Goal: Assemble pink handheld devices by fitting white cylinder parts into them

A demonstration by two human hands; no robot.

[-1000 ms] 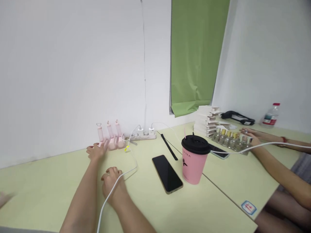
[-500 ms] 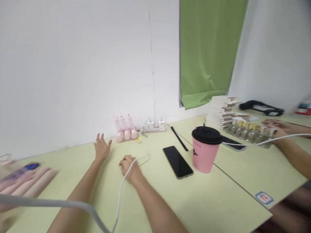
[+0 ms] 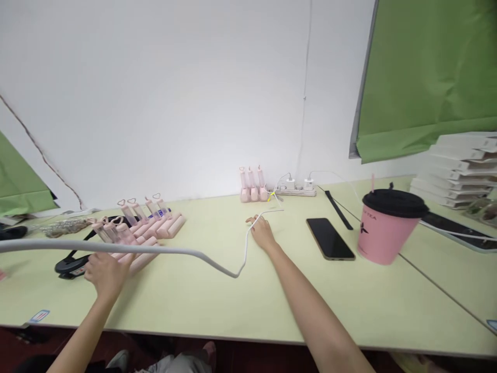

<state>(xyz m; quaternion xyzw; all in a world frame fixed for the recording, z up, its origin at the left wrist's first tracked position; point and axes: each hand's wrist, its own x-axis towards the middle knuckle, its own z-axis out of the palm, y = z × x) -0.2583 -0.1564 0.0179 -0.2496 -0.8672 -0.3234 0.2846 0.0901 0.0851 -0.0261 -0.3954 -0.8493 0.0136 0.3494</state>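
My left hand (image 3: 106, 274) is at the near end of a group of pink tubes (image 3: 145, 259), thumb and fingers spread apart. The white cable crosses in front of its fingertips, so I cannot tell whether they touch the tubes. Behind these tubes, clear upright parts with heart-shaped loops (image 3: 132, 201) stand up. My right hand (image 3: 262, 233) rests on the table with loosely bent, parted fingers and nothing visible in them. Close to its fingertips lies the tip of the white cable (image 3: 217, 267). Three similar pink pieces (image 3: 253, 192) stand against the wall.
Right of my right hand lie a black phone (image 3: 330, 238) and a black strip (image 3: 338, 210). A lidded pink cup (image 3: 382, 233) stands beyond them, near stacked white boxes (image 3: 454, 173). A power strip (image 3: 297, 191) runs along the wall. A black strapped device (image 3: 72, 264) lies left.
The view has swung left, bringing more pink tubes into sight. My left hand has moved left and nearer, from bare table to the tubes. My right hand stays on the table.
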